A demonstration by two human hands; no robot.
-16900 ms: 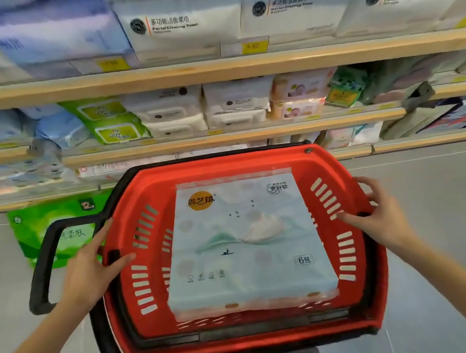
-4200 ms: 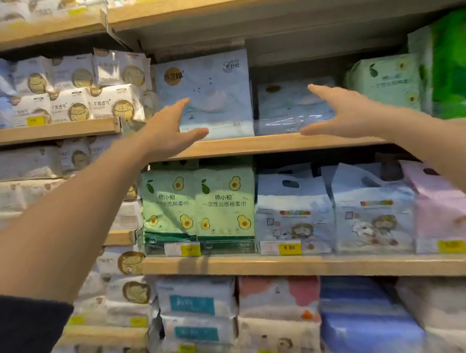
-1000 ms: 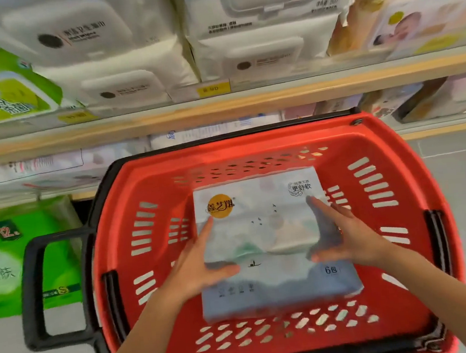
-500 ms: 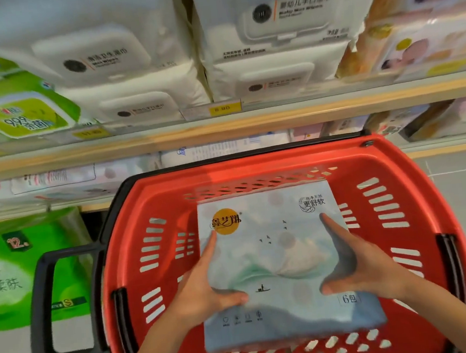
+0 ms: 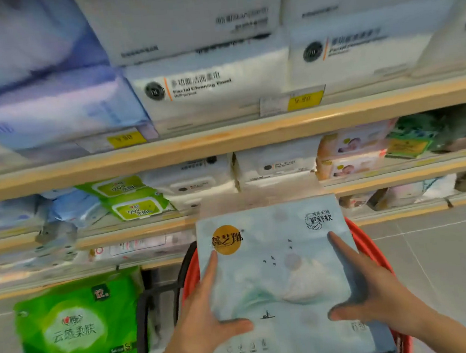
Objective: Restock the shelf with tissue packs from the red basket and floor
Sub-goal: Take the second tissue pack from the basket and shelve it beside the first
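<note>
A pale blue tissue pack (image 5: 281,279) with a gold round logo is lifted above the red basket (image 5: 372,251), covering most of it. My left hand (image 5: 203,318) grips the pack's left edge, thumb across its face. My right hand (image 5: 371,296) grips the right edge the same way. Only the basket's red rim and black handle (image 5: 144,327) show around the pack. A green tissue pack (image 5: 75,325) lies on the floor to the left.
Wooden shelves (image 5: 223,143) run across in front, stacked with white facial towel packs (image 5: 206,85), blue packs (image 5: 49,108) and wet wipes (image 5: 131,197). Yellow price tags (image 5: 304,99) sit on the shelf edges. Grey tiled floor (image 5: 447,255) lies to the right.
Both hands have raised the pale blue pack up out of the basket toward the camera. The view has tilted up, showing more shelves.
</note>
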